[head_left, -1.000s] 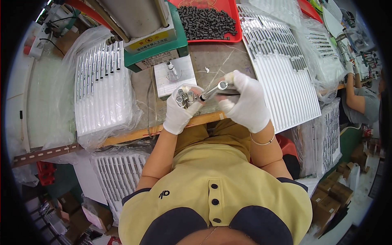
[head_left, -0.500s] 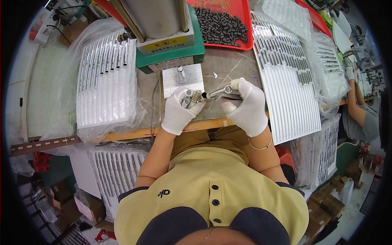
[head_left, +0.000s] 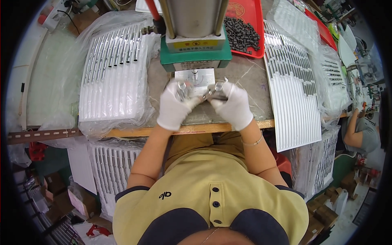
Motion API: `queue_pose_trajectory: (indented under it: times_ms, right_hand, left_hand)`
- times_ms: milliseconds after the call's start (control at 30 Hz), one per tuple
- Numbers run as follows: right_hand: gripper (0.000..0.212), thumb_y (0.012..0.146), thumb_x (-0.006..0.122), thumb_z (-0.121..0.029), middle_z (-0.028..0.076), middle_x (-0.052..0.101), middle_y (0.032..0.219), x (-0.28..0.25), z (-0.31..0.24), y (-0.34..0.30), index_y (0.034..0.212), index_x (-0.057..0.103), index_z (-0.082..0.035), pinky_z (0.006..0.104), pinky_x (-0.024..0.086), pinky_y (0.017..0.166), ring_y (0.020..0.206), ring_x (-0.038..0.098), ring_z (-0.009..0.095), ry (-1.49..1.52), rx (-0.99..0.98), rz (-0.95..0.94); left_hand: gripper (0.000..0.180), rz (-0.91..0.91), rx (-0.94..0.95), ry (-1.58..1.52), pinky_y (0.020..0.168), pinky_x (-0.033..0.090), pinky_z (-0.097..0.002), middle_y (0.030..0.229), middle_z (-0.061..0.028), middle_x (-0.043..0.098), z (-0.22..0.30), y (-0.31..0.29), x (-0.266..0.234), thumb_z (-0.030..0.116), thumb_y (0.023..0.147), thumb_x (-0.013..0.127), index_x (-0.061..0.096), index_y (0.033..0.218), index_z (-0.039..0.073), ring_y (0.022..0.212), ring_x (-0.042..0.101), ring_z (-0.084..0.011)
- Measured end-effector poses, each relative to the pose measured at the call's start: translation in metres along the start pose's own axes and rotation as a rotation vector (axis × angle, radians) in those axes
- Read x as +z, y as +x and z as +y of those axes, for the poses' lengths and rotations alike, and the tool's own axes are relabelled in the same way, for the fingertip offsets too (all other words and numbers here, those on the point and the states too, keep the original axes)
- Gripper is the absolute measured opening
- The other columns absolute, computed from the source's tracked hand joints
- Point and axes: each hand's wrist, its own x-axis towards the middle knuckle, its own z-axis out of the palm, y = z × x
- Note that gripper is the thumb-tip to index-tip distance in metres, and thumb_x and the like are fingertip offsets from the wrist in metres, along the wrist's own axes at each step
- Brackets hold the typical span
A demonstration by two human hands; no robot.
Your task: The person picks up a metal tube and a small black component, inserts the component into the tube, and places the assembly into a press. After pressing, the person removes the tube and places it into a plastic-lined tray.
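My left hand (head_left: 172, 109), in a white glove, is closed around shiny metal tubes (head_left: 182, 90). Opposite it, my gloved right hand (head_left: 237, 107) grips another shiny metal tube (head_left: 219, 86), its round end facing up. The fingertips of both hands come close together over the bench, and motion blurs the parts between them. Just beyond the hands lies the silver base plate (head_left: 207, 76) of a press, with a small upright metal pin (head_left: 194, 74) on it. Above the plate rises the green and grey press (head_left: 196, 53).
Ribbed white trays with metal tubes lie on the bench, one at the left (head_left: 112, 90) and one at the right (head_left: 292, 102). A red tray (head_left: 257, 24) holds many small dark sleeves (head_left: 241, 36). Clear plastic wrap (head_left: 149, 110) edges the left tray. At far right sits another person (head_left: 359, 130).
The view has shifted, so the bench and press appear farther right. My hands have drawn closer together, and the tube in my right hand no longer points across toward the left one.
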Motion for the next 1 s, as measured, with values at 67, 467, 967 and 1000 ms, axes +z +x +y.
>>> queue_pose_trajectory:
  times_ms: [67,467,967,1000]
  right_hand:
    - [0.020,0.070,0.074,-0.018,0.012,0.066,0.077,0.008,0.007,0.018,0.081,0.063,-0.006,0.0343,0.053,0.065,0.073,0.066,0.026,-0.010,0.057,0.017]
    - [0.038,0.074,0.071,-0.036,0.016,0.068,0.092,0.030,-0.005,0.059,0.101,0.069,-0.008,0.0373,0.051,0.078,0.087,0.065,0.032,-0.303,0.332,-0.313]
    - [0.015,0.084,0.067,-0.009,0.003,0.066,0.083,-0.004,-0.043,-0.036,0.094,0.065,0.002,0.0237,0.050,0.068,0.075,0.060,0.008,0.346,0.359,-0.224]
    - [0.015,0.085,0.067,-0.010,0.003,0.066,0.083,-0.002,-0.041,-0.043,0.093,0.065,0.002,0.0232,0.049,0.067,0.075,0.060,0.008,0.378,0.386,-0.201]
  left_hand:
    - [0.053,-0.060,-0.131,-0.339,0.072,0.049,-0.0292,0.086,-0.0097,0.065,-0.009,0.032,-0.008,0.009,0.064,0.082,0.058,0.110,-0.003,0.077,0.060,-0.0148]
    - [0.031,-0.297,-0.366,-0.320,0.058,0.047,-0.0214,0.082,-0.0044,0.063,-0.034,0.049,-0.055,0.010,0.082,0.065,0.054,0.110,0.000,0.061,0.056,-0.0081]
    - [0.029,-0.287,-0.176,-0.079,0.061,0.050,-0.0326,0.074,-0.0116,0.065,0.024,-0.057,-0.024,0.021,0.071,0.077,0.061,0.088,0.004,0.065,0.062,-0.0172]
    - [0.028,-0.283,-0.149,0.019,0.061,0.050,-0.0353,0.074,-0.0146,0.065,0.020,-0.064,-0.021,0.023,0.070,0.075,0.060,0.086,0.005,0.068,0.065,-0.0263]
